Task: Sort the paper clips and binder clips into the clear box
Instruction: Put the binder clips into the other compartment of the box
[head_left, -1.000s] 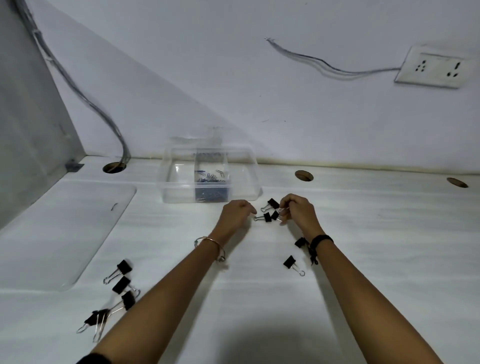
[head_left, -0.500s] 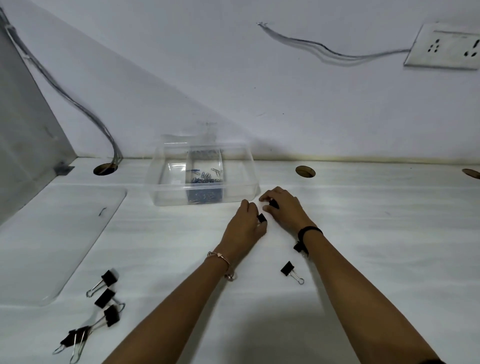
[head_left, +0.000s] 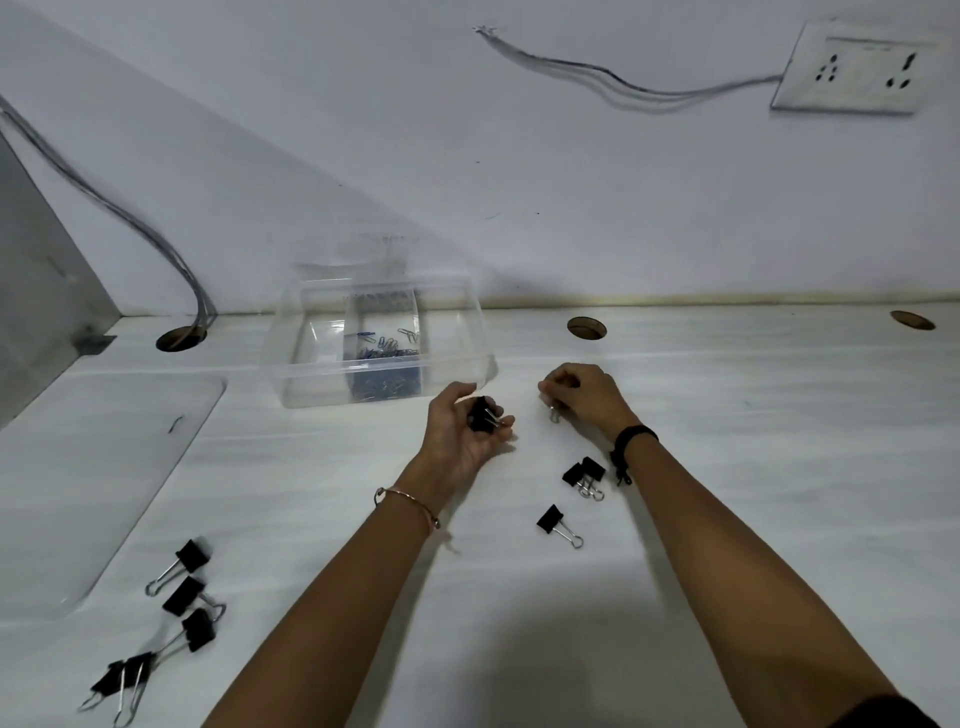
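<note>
The clear box stands on the white desk at the back, with paper clips lying in its middle compartment. My left hand, palm up just right of the box's front corner, cups black binder clips. My right hand is curled over a binder clip whose wire handle pokes out beneath the fingers. More black binder clips lie on the desk: a pair by my right wrist, one nearer me, and several at the front left.
The clear lid lies flat on the left. Round cable holes open along the desk's back edge, one with cables running up the wall. A grey panel stands at far left. A wall socket is at upper right.
My left hand has turned palm up with binder clips gathered in it. My right hand has lifted slightly with a clip. The camera has tilted, so the pair by my right wrist now shows.
</note>
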